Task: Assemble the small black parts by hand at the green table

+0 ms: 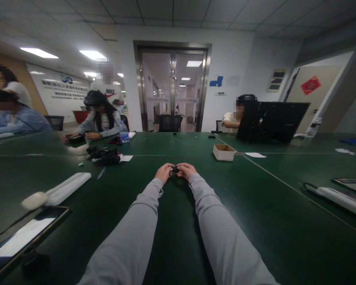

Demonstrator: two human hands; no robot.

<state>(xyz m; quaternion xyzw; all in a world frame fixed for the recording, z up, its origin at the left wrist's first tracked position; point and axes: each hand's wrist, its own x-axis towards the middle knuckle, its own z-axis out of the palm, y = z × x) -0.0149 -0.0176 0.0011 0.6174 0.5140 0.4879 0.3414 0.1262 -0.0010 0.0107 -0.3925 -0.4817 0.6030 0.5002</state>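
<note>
Both arms, in grey sleeves, reach forward over the green table (pixel 178 221). My left hand (pixel 165 173) is closed, its fingertips on the left end of a small black object (pixel 175 169). From the other side my right hand (pixel 186 170) pinches the same object, so the two hands almost meet. The object is dark and largely covered by the fingers, and its exact kind cannot be made out. It is held just above or against the tabletop.
An open cardboard box (pixel 223 152) sits right of my hands. Dark gear (pixel 105 155), a water bottle (pixel 124 132) and a pen (pixel 101 173) lie to the left. A tablet-like device (pixel 26 233) is near left. A monitor (pixel 271 122) stands right. Several people work around the table.
</note>
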